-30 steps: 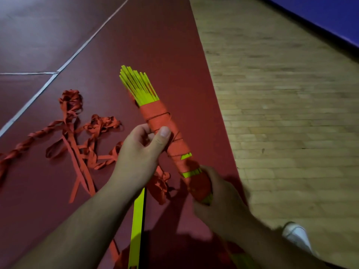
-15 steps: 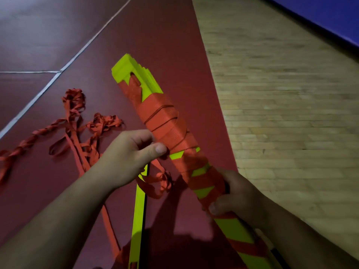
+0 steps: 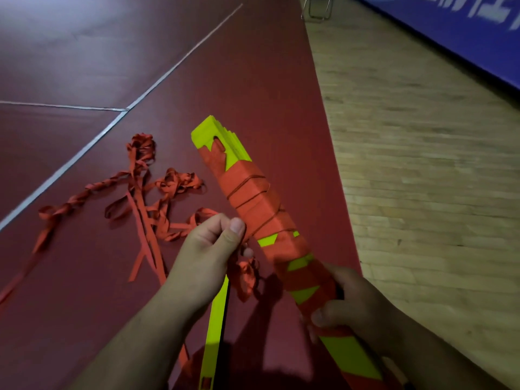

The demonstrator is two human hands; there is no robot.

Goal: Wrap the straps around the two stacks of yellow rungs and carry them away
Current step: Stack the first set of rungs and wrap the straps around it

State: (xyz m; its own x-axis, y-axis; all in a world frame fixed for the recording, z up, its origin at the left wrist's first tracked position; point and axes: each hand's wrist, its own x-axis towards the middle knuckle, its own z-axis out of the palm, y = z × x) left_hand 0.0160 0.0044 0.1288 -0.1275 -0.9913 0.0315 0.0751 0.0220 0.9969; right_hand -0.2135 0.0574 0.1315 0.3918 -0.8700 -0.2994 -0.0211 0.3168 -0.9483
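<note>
We record the right hand [image 3: 357, 308] closed round the lower part of one stack of yellow rungs [image 3: 267, 240], thumb on top and fingers beneath. The stack slants up and away from this grip, clear of the red mat [image 3: 253, 80]. Orange strap [image 3: 247, 192] is wound round it in overlapping turns above the right hand, with yellow showing in gaps and at the far end.

The left hand [image 3: 208, 249] sits just beside the wound section, fingers curled and thumb pressed down, pinching the strap where it leaves the stack. Beyond and below the left hand, the loose length of strap lies tangled on the mat. Under the left wrist the second stack [image 3: 215, 327] lies flat on the mat, unwrapped as far as we can see.

Past the wooden floor [image 3: 422, 192], a blue banner [image 3: 464, 29] carries white lettering, cropped and not legible.
</note>
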